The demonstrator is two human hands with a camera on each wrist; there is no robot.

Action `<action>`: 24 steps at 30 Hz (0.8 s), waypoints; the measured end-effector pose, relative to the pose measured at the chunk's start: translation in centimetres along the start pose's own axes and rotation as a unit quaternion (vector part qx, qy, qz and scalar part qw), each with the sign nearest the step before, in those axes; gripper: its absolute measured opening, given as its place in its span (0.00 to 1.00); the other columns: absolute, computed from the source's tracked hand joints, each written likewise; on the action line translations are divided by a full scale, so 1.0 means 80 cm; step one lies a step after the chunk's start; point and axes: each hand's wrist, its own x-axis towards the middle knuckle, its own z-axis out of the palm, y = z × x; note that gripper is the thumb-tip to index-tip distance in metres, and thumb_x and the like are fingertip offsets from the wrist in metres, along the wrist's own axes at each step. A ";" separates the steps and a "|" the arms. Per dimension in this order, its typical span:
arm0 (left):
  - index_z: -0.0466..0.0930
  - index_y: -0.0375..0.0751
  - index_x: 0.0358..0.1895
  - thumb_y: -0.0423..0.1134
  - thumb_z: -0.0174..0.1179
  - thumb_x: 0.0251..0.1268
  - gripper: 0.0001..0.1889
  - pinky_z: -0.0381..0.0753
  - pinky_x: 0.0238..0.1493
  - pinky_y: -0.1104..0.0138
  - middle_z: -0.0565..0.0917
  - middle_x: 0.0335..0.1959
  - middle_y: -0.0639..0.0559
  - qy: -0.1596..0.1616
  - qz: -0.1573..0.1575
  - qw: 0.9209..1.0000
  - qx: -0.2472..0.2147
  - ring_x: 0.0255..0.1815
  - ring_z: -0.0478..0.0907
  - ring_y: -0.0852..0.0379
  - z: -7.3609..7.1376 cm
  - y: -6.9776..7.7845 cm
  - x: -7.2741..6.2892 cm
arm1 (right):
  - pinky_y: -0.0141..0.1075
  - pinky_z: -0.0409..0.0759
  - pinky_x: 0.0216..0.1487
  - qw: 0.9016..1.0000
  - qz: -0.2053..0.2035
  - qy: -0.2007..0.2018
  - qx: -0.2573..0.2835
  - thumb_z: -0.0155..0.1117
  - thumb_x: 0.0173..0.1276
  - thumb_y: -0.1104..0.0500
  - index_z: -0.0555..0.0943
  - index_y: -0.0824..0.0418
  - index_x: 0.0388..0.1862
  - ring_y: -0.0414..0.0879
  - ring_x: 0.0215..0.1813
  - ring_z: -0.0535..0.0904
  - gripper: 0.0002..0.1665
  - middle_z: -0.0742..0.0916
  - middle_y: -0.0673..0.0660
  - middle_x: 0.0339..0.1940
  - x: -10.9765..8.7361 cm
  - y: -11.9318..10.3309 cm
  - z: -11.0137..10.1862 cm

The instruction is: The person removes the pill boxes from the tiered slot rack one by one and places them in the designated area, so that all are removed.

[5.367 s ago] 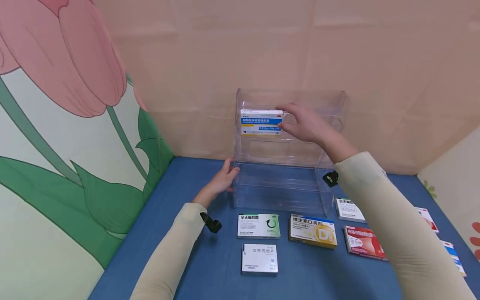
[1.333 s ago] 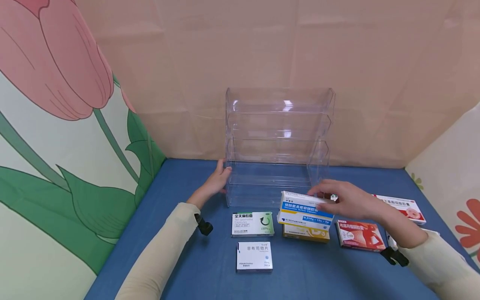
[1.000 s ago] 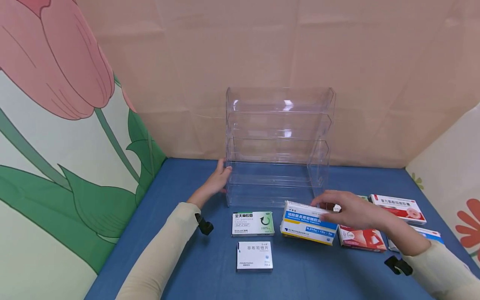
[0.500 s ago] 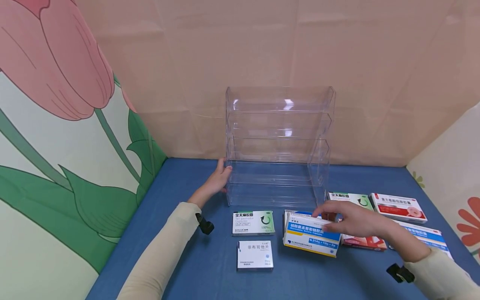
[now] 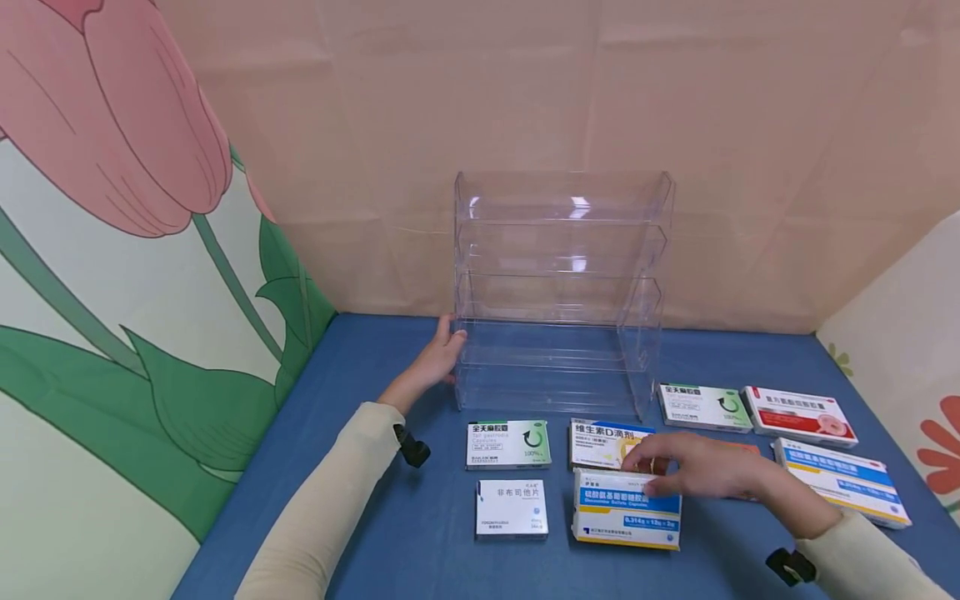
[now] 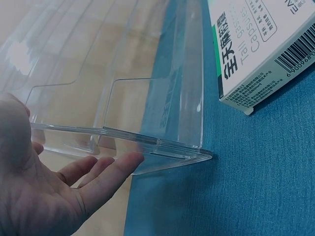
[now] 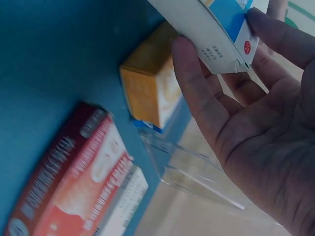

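With thumb and fingers, my right hand (image 5: 701, 467) pinches the right end of a white, blue and yellow medicine box (image 5: 626, 510). This box is low over the blue cloth, just in front of a yellow vitamin D box (image 5: 603, 442); whether it touches the cloth I cannot tell. The right wrist view shows the pinched box's white end (image 7: 216, 49) between the fingers. A clear tiered display rack (image 5: 555, 358) stands at the back. Extended fingers of my left hand (image 5: 437, 354) lie against its left side panel, also visible in the left wrist view.
Left of the held box lie a green-and-white box (image 5: 507, 444) and a small white box (image 5: 512, 509). At right are another green-and-white box (image 5: 703, 407), a red-and-white box (image 5: 801, 414) and a blue-striped box (image 5: 842, 482). A red box (image 7: 74, 182) is mostly behind the right hand.
The right hand took the blue-striped medicine box off the rack's upper tier, then brought it down and forward past the vitamin D box. The left hand stays at the rack's side.
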 end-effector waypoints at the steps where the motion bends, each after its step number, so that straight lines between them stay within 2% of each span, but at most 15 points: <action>1: 0.42 0.52 0.78 0.53 0.37 0.81 0.30 0.87 0.43 0.44 0.57 0.76 0.31 -0.001 -0.001 1.000 0.000 0.70 0.66 0.30 0.000 0.000 0.000 | 0.40 0.79 0.47 1.000 -0.003 -0.008 0.011 0.70 0.69 0.52 0.83 0.39 0.55 0.47 0.49 0.77 0.17 0.84 0.46 0.50 0.001 0.002 0.003; 5: 0.42 0.52 0.78 0.52 0.38 0.82 0.29 0.87 0.43 0.44 0.57 0.76 0.30 0.001 0.000 1.000 -0.005 0.69 0.67 0.29 -0.001 -0.001 -0.001 | 0.32 0.78 0.43 0.999 -0.027 -0.029 0.031 0.69 0.69 0.54 0.83 0.43 0.55 0.42 0.45 0.78 0.16 0.85 0.44 0.47 0.004 0.009 0.010; 10: 0.43 0.52 0.78 0.51 0.38 0.82 0.29 0.87 0.41 0.45 0.59 0.75 0.30 0.005 0.002 1.000 -0.011 0.67 0.69 0.29 -0.002 -0.002 -0.001 | 0.31 0.79 0.42 0.998 -0.033 -0.034 0.034 0.69 0.69 0.55 0.83 0.45 0.55 0.40 0.43 0.78 0.17 0.85 0.44 0.46 0.005 0.013 0.014; 18: 0.44 0.53 0.78 0.52 0.38 0.81 0.29 0.87 0.40 0.45 0.61 0.74 0.30 0.012 0.001 1.000 -0.012 0.65 0.70 0.30 -0.002 -0.002 -0.003 | 0.30 0.80 0.45 0.999 -0.026 -0.013 0.013 0.69 0.69 0.53 0.84 0.46 0.57 0.38 0.44 0.78 0.17 0.85 0.43 0.48 0.005 0.017 0.015; 24: 0.44 0.53 0.79 0.50 0.39 0.82 0.28 0.87 0.41 0.44 0.60 0.74 0.30 0.008 -0.001 1.000 -0.020 0.66 0.69 0.29 -0.003 -0.002 -0.002 | 0.30 0.80 0.45 1.000 -0.019 0.017 -0.003 0.68 0.70 0.53 0.84 0.51 0.58 0.38 0.45 0.79 0.18 0.87 0.48 0.51 -0.006 0.016 0.004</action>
